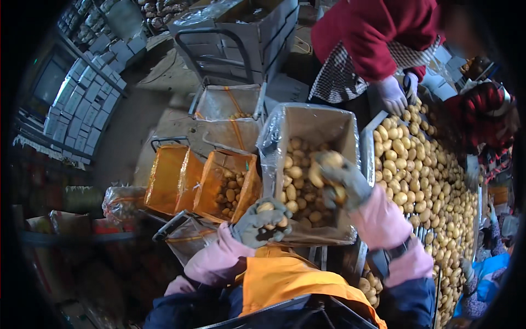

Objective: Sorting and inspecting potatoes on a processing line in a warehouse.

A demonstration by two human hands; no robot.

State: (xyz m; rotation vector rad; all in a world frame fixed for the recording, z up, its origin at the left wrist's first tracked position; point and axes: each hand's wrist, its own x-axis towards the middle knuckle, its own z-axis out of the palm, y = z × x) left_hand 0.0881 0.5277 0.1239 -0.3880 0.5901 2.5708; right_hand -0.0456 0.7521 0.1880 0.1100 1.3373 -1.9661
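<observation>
A cardboard box [320, 123] lined with clear plastic stands in front of me, partly filled with potatoes [292, 193]. My right hand [350, 183], in a grey glove and somewhat blurred, is closed around potatoes [330, 160] above the box. By the box's near left corner, my left hand [253, 223], gloved too, curls palm up around a few small potatoes [266, 207]. One of them has a dark patch beside it that I cannot make out. To the right, a long roller table [368, 148] carries a thick layer of loose potatoes [408, 170].
Left of the box stand two orange mesh bags [230, 192], one holding potatoes, and a white bag on a metal frame [227, 101]. Stacked cartons [233, 46] rise behind. Across the table, a co-worker's gloved hands [394, 94] reach into the potatoes. More people work at right.
</observation>
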